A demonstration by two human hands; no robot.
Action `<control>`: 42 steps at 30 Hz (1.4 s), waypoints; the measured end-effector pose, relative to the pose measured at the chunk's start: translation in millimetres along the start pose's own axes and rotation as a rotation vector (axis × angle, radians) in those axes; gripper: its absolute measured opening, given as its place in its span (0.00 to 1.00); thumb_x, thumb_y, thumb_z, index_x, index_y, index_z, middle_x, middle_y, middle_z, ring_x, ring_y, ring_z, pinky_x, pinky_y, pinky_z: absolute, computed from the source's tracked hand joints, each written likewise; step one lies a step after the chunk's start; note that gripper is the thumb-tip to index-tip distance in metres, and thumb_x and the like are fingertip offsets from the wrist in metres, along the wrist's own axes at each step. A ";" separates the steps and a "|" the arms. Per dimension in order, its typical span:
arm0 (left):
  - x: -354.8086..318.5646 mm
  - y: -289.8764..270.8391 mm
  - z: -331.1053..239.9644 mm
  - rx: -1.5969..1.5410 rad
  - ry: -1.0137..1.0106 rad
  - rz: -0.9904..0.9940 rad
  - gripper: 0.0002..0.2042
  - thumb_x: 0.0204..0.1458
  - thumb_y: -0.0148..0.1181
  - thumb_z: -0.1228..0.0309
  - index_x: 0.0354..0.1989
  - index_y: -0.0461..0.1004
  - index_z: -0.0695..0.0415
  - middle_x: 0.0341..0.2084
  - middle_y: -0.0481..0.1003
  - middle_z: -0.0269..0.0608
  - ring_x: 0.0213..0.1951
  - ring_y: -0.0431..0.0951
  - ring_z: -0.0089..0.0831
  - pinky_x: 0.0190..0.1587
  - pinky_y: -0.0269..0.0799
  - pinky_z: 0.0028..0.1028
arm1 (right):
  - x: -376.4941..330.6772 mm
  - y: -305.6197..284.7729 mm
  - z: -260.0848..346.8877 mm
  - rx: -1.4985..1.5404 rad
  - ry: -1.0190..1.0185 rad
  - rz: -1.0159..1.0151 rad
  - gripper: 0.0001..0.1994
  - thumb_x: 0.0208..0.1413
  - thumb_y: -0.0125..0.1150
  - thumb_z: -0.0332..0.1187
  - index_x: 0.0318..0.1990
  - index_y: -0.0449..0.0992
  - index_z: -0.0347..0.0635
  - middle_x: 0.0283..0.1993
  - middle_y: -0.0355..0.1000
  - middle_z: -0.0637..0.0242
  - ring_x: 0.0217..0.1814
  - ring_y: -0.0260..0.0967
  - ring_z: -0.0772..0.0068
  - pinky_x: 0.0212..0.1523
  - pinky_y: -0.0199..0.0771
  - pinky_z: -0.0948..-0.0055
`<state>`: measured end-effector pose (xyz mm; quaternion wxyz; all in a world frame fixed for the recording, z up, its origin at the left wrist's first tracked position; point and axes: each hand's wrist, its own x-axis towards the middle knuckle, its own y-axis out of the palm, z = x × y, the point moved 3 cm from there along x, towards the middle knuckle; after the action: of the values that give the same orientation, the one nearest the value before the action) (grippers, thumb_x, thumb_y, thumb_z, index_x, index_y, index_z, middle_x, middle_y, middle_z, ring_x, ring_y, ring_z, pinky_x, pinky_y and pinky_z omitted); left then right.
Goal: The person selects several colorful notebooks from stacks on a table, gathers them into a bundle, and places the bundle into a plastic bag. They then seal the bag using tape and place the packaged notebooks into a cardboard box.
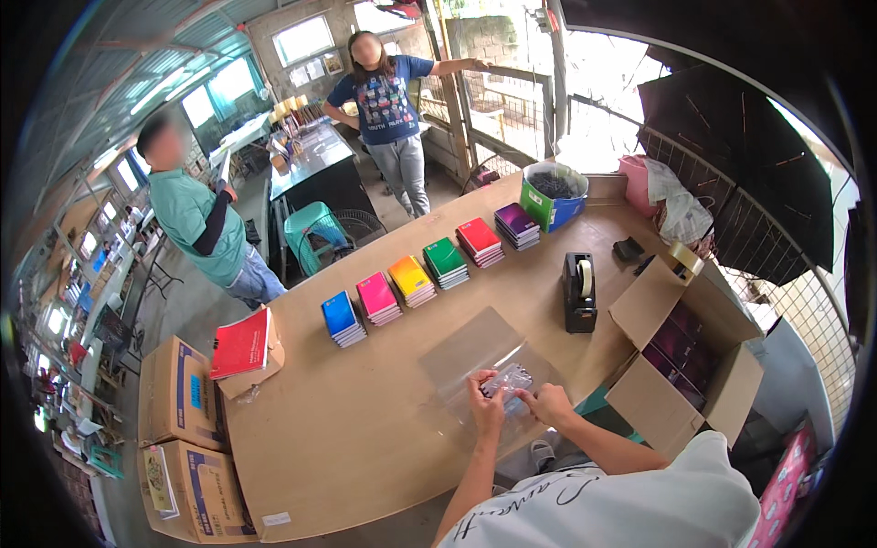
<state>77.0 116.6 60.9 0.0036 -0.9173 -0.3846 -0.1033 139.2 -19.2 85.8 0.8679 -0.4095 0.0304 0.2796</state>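
The person's left hand (487, 408) is closing on the left side of a small clear-plastic packet with pale and dark markings (517, 376); the right hand (551, 405) is pinching at its near edge. The packet is lying over a flat transparent plastic sheet (477, 331) on the tan tabletop (301, 429). Steady left fingers and light, even right-hand pressure would probably limit creasing.
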 end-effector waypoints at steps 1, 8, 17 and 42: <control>3.6 -5.7 0.2 -0.137 -0.029 0.037 0.28 0.39 0.60 0.84 0.53 0.64 0.56 0.48 0.66 0.46 0.49 0.69 0.35 0.55 0.65 0.35 | 1.7 7.6 -3.2 0.051 0.012 0.000 0.32 0.53 0.56 0.60 0.15 0.78 0.36 0.14 0.71 0.59 0.19 0.74 0.61 0.25 0.74 0.66; -5.0 2.4 -45.2 0.060 0.126 0.254 0.47 0.39 0.63 0.83 0.68 0.41 0.55 0.47 0.67 0.48 0.50 0.69 0.38 0.60 0.59 0.41 | 17.4 16.4 -54.5 0.593 0.262 0.256 0.34 0.55 0.48 0.65 0.37 0.76 0.35 0.26 0.76 0.59 0.26 0.75 0.66 0.28 0.75 0.64; -57.7 3.1 -22.6 0.751 0.432 0.321 0.36 0.43 0.66 0.64 0.62 0.58 0.54 0.59 0.56 0.54 0.62 0.56 0.52 0.65 0.46 0.51 | -4.5 -5.6 -89.6 1.304 0.371 0.548 0.23 0.56 0.57 0.49 0.51 0.68 0.40 0.50 0.70 0.60 0.49 0.72 0.58 0.45 0.75 0.45; -56.1 -7.8 35.7 1.405 0.115 0.664 0.56 0.28 0.63 0.32 0.67 0.51 0.48 0.66 0.45 0.53 0.66 0.46 0.53 0.62 0.46 0.55 | -9.0 -318.3 -497.0 -0.297 0.452 0.268 0.35 0.31 0.75 0.48 0.50 0.74 0.41 0.50 0.72 0.51 0.54 0.68 0.51 0.53 0.68 0.57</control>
<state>39.9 85.7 14.6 0.6347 -0.7601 -0.0642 0.1236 381.7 -546.8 -20.1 0.7250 -0.5763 0.2351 0.2949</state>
